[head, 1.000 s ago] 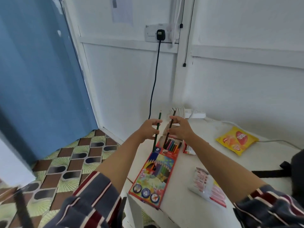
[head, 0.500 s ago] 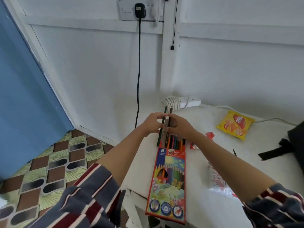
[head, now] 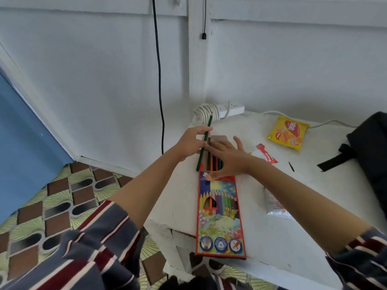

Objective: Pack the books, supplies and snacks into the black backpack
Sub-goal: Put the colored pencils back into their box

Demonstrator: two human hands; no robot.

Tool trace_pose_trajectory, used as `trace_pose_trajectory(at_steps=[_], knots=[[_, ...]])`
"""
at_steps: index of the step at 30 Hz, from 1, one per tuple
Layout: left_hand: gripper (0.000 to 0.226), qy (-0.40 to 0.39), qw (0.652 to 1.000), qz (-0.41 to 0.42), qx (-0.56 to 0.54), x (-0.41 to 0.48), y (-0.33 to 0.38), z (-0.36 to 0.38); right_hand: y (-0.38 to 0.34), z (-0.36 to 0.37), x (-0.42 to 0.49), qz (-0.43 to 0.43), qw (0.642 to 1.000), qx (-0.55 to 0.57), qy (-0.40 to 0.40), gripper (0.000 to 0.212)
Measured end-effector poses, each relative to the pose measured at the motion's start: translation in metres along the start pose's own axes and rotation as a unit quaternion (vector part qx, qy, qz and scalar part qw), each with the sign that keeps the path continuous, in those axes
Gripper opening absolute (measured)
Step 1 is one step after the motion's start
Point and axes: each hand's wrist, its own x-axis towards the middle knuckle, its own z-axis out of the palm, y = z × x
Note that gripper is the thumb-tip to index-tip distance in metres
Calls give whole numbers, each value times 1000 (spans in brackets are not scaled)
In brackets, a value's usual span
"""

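Note:
A colourful pencil box (head: 219, 216) lies lengthwise on the white table (head: 272, 243), its open far end showing several coloured pencils (head: 214, 162). My left hand (head: 191, 142) pinches a dark green pencil (head: 204, 143) whose lower tip sits at the box's open end. My right hand (head: 227, 158) rests flat with spread fingers over the pencils at the box mouth, thumb on the box. The black backpack (head: 370, 155) lies at the right edge, partly cut off. A yellow snack packet (head: 288, 132) lies at the back.
A red wrapper (head: 267, 156) and a clear plastic packet (head: 275, 204) lie by my right forearm. A white power strip with coiled cable (head: 217, 110) sits at the table's back corner. A small dark object (head: 291, 166) lies near the backpack strap (head: 335, 161). The table's left edge drops to patterned floor.
The camera tilted down. My right hand let go of its dark pencil and now lies flat over the box mouth. My left hand lowered the green pencil toward the box.

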Motion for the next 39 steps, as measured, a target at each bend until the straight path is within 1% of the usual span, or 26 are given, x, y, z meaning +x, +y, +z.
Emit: trace_pose_trajectory(at_steps=[1, 3, 5, 7, 9, 11, 12, 14, 17, 19, 20, 22, 25, 29, 35, 39], knots=[[51, 2, 1000, 2, 0, 0, 0, 0, -1, 0, -2, -2, 1000, -5, -4, 106], [52, 8, 1000, 8, -1, -1, 2, -1, -4, -1, -5, -1, 1000, 19, 4, 100], [53, 17, 1000, 15, 1, -1, 3, -2, -7, -3, -8, -6, 998, 60, 30, 89], [53, 26, 999, 19, 3, -1, 3, -3, -10, -4, -10, -13, 995, 84, 56, 85], [54, 31, 999, 20, 4, -1, 3, -2, -11, -3, -10, -8, 993, 98, 70, 92], [54, 36, 999, 21, 3, -2, 3, -2, -11, -2, -10, 1, 993, 98, 60, 100], [54, 38, 999, 22, 3, -2, 3, -2, -11, -2, -9, 2, 994, 96, 48, 100], [55, 46, 999, 21, 1, -3, 3, -1, -10, -1, -9, -3, 994, 99, 42, 92], [54, 63, 998, 24, 3, -3, 5, 0, -10, 0, -10, -26, 990, 113, 81, 74], [54, 75, 997, 30, 7, -3, 6, 0, -12, 2, -13, -30, 986, 125, 107, 70], [54, 82, 996, 33, 9, -3, 7, 1, -12, 3, -14, -23, 984, 128, 118, 72], [54, 96, 994, 41, 17, -3, 9, 2, -12, 4, -16, 6, 985, 115, 128, 85], [54, 113, 992, 51, 36, -2, 9, 7, -11, 3, -17, 39, 990, 72, 111, 98], [53, 109, 990, 62, 62, -2, 4, 12, -10, 4, -16, 45, 993, 60, 87, 101], [53, 91, 990, 31, 106, -2, -8, 9, -10, 5, -14, 42, 993, 64, 90, 100], [50, 52, 978, 69, 191, -2, -10, 7, -10, 6, -12, 44, 993, 64, 86, 99]])
